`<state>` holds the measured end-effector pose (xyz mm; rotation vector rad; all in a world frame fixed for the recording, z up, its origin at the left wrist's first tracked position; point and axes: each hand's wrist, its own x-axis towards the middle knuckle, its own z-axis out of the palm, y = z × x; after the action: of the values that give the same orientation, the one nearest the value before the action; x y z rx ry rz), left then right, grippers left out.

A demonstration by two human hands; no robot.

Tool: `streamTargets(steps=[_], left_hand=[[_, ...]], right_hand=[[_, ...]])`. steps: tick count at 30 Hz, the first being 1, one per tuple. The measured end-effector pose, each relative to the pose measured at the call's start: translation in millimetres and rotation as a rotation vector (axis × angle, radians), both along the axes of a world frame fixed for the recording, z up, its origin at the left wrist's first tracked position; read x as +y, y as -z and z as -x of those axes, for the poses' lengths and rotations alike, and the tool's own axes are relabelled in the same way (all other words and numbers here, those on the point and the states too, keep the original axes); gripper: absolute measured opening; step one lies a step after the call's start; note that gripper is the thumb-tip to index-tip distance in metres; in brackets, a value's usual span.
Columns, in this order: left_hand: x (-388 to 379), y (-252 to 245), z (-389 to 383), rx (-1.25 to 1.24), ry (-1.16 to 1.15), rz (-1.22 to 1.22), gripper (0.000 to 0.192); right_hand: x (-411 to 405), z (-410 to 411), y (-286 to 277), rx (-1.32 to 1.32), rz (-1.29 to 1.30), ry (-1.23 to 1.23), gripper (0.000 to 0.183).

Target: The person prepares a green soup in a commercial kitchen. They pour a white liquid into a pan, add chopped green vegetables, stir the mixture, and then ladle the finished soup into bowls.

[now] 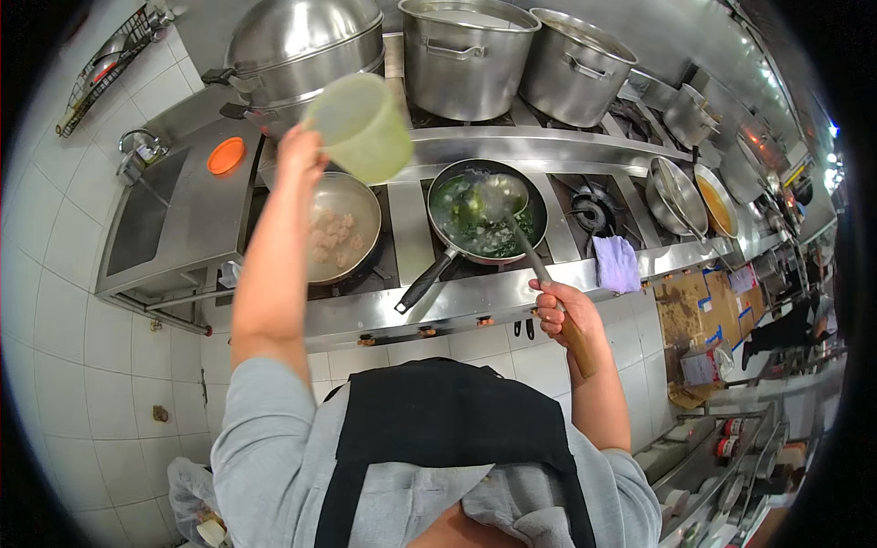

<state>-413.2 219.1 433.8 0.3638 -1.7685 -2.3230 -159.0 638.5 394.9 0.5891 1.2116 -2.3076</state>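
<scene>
My left hand (303,156) grips a translucent yellow-green plastic pitcher (370,133), slightly blurred and raised above the stove. Below it sits a wide pan (366,229) with pieces of pale meat (336,236), partly hidden by my forearm. My right hand (565,312) is closed around the wooden handle of a metal ladle (531,250). The ladle's bowl rests in a black-handled frying pan (445,250) that holds liquid with dark leafy greens (473,212). Faint steam hangs over this pan.
Large steel stockpots (469,68) and a domed steamer (308,41) stand along the back. A purple cloth (615,264) drapes over the stove's front edge beside a bare burner (593,209). Metal bowls (675,195) are at the right. An orange lid (226,155) lies left, near a running faucet (140,147).
</scene>
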Motion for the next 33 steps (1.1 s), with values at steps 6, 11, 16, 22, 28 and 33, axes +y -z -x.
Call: streamTargets(steps=[6,11,16,22,28,33], left_hand=[[-176,8,-109,0.142,-0.236,0.078,0.054],[-308,72,-223,0.089,-0.552,0.08,0.047],[-369,151,-321,-0.319,-0.932,0.115,0.044],[-366,249,-400,-0.377,-1.225,-0.076,0.039],[-354,316,-446,-0.443,-1.303,-0.156,0.03],[-345,316,-472,-0.721,-0.858,0.592,0.019]], right_hand=[[-36,-9,-35,0.198,-0.579,0.072,0.018],[-49,0,-12,0.221,-0.961,0.078,0.03],[-35,9,47,0.253,-1.473,-0.036,0.042],[-62,-19,56,0.076,-1.594,-0.144,0.029],[-82,-18,10,-0.132,-0.206,0.12,0.015],[-59,-2,10,-0.126,0.386,0.111,0.017]])
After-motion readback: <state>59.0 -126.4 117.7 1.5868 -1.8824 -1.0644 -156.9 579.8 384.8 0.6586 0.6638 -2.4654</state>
